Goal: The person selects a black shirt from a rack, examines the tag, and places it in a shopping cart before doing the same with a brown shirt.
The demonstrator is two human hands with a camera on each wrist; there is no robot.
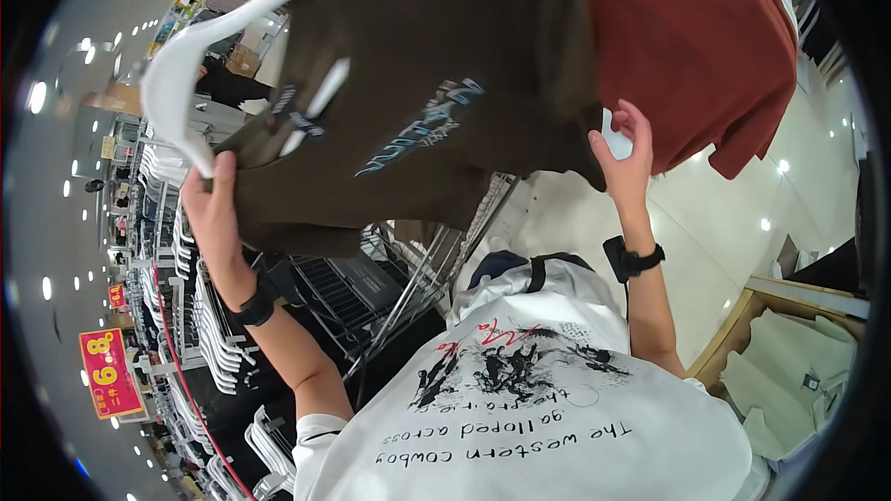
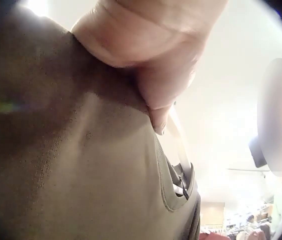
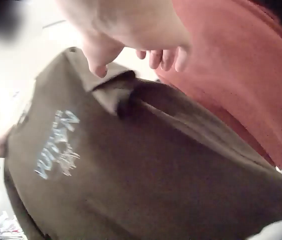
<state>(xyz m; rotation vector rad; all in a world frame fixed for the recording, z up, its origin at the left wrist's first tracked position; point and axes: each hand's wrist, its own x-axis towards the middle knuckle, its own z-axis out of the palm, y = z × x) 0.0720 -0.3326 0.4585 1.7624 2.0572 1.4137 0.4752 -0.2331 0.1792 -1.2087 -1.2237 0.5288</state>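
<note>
A dark brown shirt [image 1: 418, 65] with light blue lettering is spread out before the body. My left hand [image 1: 213, 213] grips its shoulder together with the end of a white hanger [image 1: 172, 83]. In the left wrist view that hand [image 2: 151, 45] covers the cloth's top edge near the neckline. My right hand [image 1: 626, 162] is raised beside the shirt's other edge, thumb and fingers apart and bent a little, holding nothing. In the right wrist view the right hand [image 3: 131, 30] is above the brown sleeve [image 3: 116, 90], with the red-brown shirt [image 3: 231, 75] beside it.
Red-brown garments [image 1: 687, 56] on white hangers hang at the upper right. A metal cart [image 1: 371, 288] stands below the brown shirt. Rails with many white hangers [image 1: 218, 343] run along the left, near a red price sign [image 1: 113, 373]. A wooden bin [image 1: 742, 315] holds pale folded clothes [image 1: 789, 376].
</note>
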